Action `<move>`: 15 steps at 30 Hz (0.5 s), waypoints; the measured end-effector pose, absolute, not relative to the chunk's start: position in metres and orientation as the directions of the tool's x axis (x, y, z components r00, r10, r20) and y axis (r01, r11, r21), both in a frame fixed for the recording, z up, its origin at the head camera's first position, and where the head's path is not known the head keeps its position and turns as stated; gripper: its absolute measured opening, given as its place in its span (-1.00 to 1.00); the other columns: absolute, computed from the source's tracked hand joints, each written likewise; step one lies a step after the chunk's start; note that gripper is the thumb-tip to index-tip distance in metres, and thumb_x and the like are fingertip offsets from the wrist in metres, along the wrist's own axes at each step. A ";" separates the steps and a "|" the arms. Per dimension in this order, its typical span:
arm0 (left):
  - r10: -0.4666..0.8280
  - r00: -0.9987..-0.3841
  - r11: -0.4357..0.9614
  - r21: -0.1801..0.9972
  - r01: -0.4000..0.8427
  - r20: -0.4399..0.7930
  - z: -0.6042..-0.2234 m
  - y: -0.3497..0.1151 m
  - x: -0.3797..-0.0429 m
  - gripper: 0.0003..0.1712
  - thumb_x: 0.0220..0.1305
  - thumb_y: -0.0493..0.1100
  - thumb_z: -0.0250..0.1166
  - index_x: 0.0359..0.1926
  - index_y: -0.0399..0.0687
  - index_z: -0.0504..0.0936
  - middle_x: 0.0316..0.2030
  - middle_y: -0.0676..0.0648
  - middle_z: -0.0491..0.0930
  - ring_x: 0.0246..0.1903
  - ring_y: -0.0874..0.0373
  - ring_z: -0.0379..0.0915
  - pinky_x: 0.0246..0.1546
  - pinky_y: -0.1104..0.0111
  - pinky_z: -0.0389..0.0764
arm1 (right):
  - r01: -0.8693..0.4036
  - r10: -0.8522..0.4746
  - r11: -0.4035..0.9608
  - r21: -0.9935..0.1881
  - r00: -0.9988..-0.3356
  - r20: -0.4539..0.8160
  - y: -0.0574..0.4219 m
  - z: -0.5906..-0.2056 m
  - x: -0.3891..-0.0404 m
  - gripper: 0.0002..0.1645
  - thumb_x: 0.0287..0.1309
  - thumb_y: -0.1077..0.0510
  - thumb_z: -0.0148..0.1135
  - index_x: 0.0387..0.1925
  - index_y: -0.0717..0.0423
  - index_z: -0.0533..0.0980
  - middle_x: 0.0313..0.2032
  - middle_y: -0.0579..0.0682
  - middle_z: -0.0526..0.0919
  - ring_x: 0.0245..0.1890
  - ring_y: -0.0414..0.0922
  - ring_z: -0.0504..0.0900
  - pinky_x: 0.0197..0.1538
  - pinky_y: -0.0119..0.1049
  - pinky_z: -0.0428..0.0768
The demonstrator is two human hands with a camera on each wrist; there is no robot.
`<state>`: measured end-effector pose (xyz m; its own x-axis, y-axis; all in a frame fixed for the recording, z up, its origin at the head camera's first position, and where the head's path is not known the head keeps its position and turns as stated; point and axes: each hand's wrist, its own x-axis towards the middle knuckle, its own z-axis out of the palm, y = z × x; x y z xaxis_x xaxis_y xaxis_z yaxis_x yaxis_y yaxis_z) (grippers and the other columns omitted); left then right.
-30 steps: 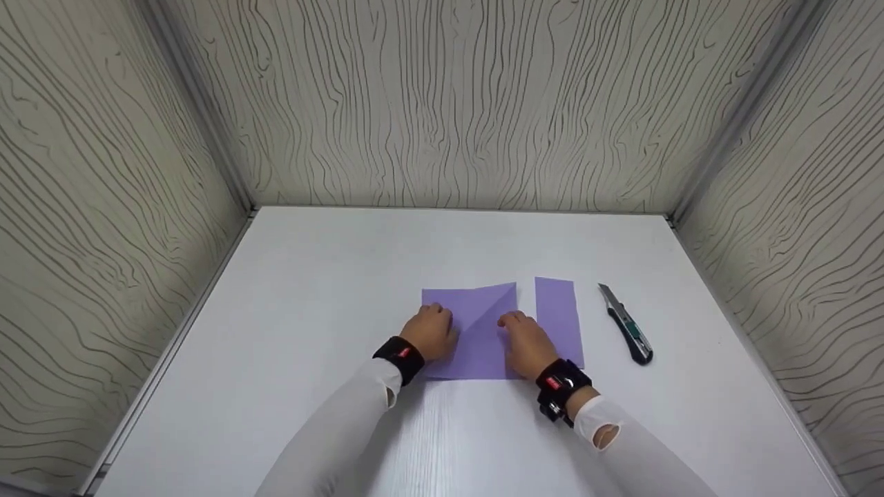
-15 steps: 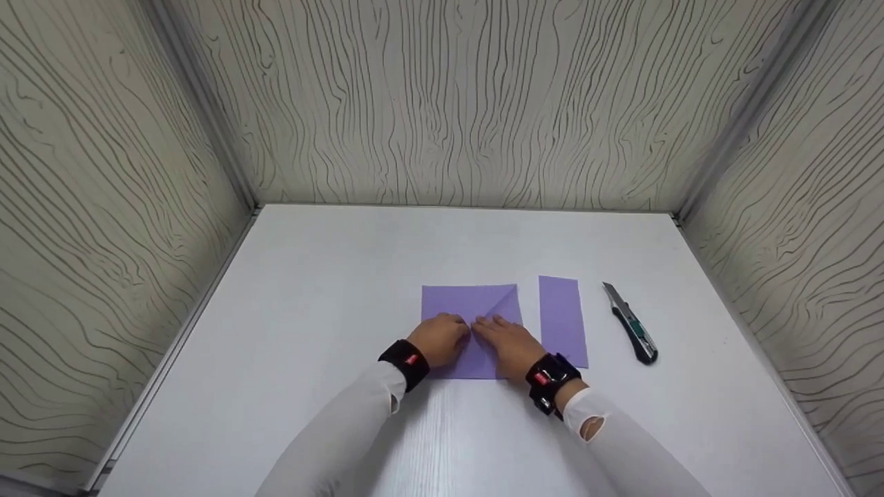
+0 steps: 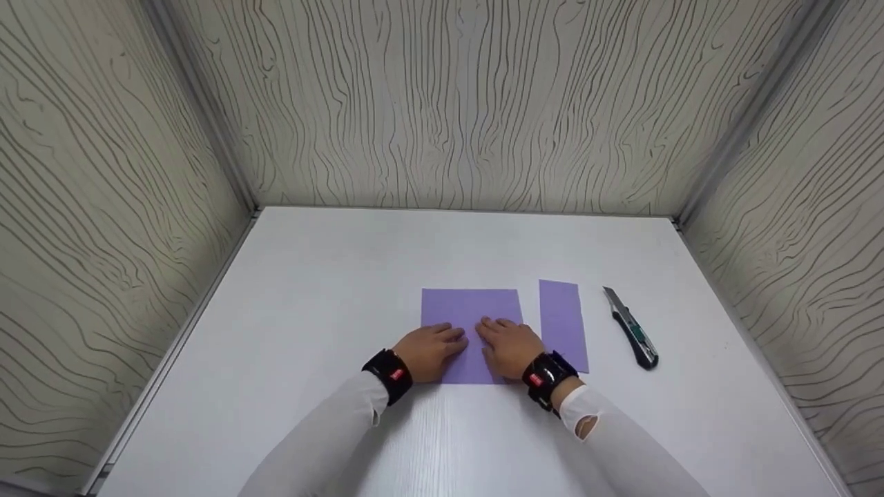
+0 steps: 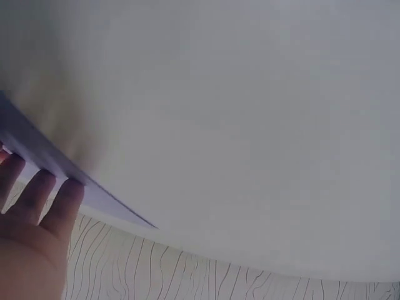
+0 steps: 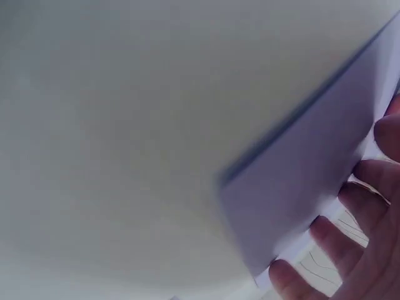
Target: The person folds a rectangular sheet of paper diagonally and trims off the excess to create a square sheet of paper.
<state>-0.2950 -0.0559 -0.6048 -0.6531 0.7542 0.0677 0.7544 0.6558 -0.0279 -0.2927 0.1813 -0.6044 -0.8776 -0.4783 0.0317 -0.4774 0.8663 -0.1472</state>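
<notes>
A square purple sheet of paper (image 3: 469, 304) lies flat on the white table in the head view. On its left part rests my left hand (image 3: 429, 351), fingers laid across the surface. My right hand (image 3: 510, 347) presses on its right part with spread fingers. A narrow gap of bare paper separates the two hands. In the left wrist view the fingertips (image 4: 70, 187) touch the paper (image 4: 106, 203) near its edge. From the right wrist, the paper (image 5: 300, 169) shows a corner beside several extended fingers. The hands cover the sheet's lower left and right portions.
A narrow purple paper strip (image 3: 563, 324) lies just right of the square. Farther right is a utility knife (image 3: 630, 328) with its blade out, pointing away. The white table (image 3: 331, 262) is bounded by wood-patterned walls (image 3: 442, 103) at the back and sides.
The paper's raised upper right flap and diagonal crease no longer show; the sheet now lies flat. My right hand moved left onto the sheet, and the left hand's fingers straightened.
</notes>
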 end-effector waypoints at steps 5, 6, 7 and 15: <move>0.767 -0.641 0.641 -0.077 0.763 0.026 -0.607 -0.077 -0.283 -0.43 0.63 -0.12 0.12 0.57 0.10 0.50 0.54 0.00 0.49 0.53 0.00 0.44 0.51 0.13 0.51 | -0.388 -0.394 0.912 -0.134 -0.918 -0.028 0.183 -0.601 -0.299 -0.29 0.60 -0.10 0.12 0.55 0.21 0.42 0.55 0.17 0.47 0.51 0.25 0.47 0.41 0.41 0.49; 0.770 -0.637 0.636 -0.095 0.766 0.018 -0.608 -0.081 -0.282 -0.42 0.63 -0.11 0.11 0.59 0.11 0.48 0.55 0.01 0.48 0.54 0.01 0.42 0.50 0.13 0.52 | -0.370 -0.378 0.920 -0.131 -0.925 -0.041 0.184 -0.598 -0.300 -0.28 0.60 -0.10 0.11 0.56 0.22 0.40 0.57 0.18 0.45 0.52 0.25 0.46 0.43 0.42 0.47; 0.772 -0.635 0.632 -0.109 0.767 0.005 -0.608 -0.085 -0.280 -0.41 0.64 -0.10 0.09 0.61 0.13 0.45 0.57 0.03 0.46 0.55 0.02 0.41 0.50 0.12 0.52 | -0.356 -0.365 0.925 -0.133 -0.930 -0.046 0.185 -0.596 -0.302 -0.28 0.60 -0.10 0.11 0.56 0.24 0.40 0.57 0.19 0.44 0.52 0.26 0.45 0.43 0.43 0.46; 0.774 -0.626 0.604 -0.185 0.775 -0.094 -0.607 -0.108 -0.266 -0.34 0.70 -0.01 -0.02 0.71 0.33 0.23 0.67 0.09 0.27 0.63 0.02 0.26 0.57 0.07 0.43 | -0.274 -0.281 0.955 -0.113 -0.958 -0.058 0.199 -0.602 -0.330 -0.22 0.58 -0.17 0.04 0.56 0.26 0.37 0.55 0.23 0.45 0.51 0.34 0.41 0.43 0.50 0.41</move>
